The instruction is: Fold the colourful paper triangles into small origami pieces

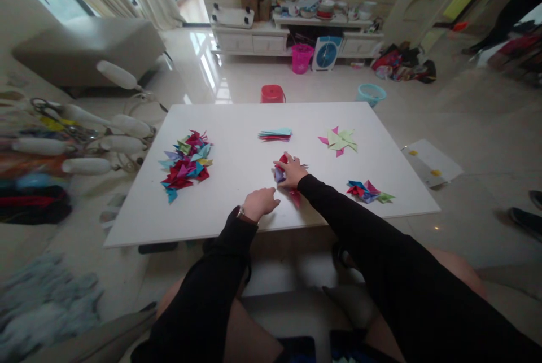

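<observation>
My right hand (292, 172) reaches over the middle of the white table (237, 168), its fingers closed around a red and purple folded paper piece (278, 174). A red folded paper piece (295, 198) lies just below that hand, partly covered by the wrist. Close by on the left, my left hand (260, 204) hovers low near the table's front edge. Its thumb and index finger are apart, with nothing visible between them. Beyond the hands lies a stack of flat coloured paper (276, 135), pale blue on top and red below.
A heap of colourful origami pieces (186, 162) covers part of the table's left side. Pale green and pink origami (339, 140) lies at the back right, and a smaller mixed pile (369, 191) at the front right. A red stool (271, 93) stands behind the table.
</observation>
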A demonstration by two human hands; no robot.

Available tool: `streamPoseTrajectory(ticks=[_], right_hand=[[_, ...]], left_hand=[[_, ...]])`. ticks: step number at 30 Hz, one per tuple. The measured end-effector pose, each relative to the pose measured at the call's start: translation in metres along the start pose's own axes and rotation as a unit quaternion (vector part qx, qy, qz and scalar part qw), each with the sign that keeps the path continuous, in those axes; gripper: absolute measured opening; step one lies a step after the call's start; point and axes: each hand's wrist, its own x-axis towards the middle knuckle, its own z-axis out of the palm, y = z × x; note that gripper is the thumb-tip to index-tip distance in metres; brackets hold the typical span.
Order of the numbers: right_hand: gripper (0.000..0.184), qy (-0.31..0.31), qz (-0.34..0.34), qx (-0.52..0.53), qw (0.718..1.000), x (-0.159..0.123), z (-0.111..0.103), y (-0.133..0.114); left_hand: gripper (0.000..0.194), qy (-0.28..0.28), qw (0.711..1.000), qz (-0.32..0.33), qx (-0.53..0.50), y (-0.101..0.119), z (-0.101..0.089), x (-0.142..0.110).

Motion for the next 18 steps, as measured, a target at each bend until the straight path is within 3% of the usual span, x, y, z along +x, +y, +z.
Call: streamPoseTrajectory(ticks=[5,8,13,18], right_hand=[[0.052,-0.006,-0.006,-0.013,1.000,0.006,0.004,-0.008],[0.032,0.006,-0.023,-0.009,1.000,0.008,0.004,-0.009],[0.023,0.038,-0.048,0.002,0.998,0.036,-0.012,-0.028],[0.021,0.076,-0.109,0.039,0.990,0.078,-0.033,-0.090]], left_hand=[[0.052,0.004,1.000,0.010,-0.010,0.003,-0.002,-0.003],[0.051,0.007,1.000,0.019,-0.019,0.005,-0.003,-0.008],[0.047,0.008,0.999,0.024,-0.036,0.006,-0.007,-0.019],[0.044,0.008,0.998,0.033,-0.057,0.010,-0.010,-0.030]])
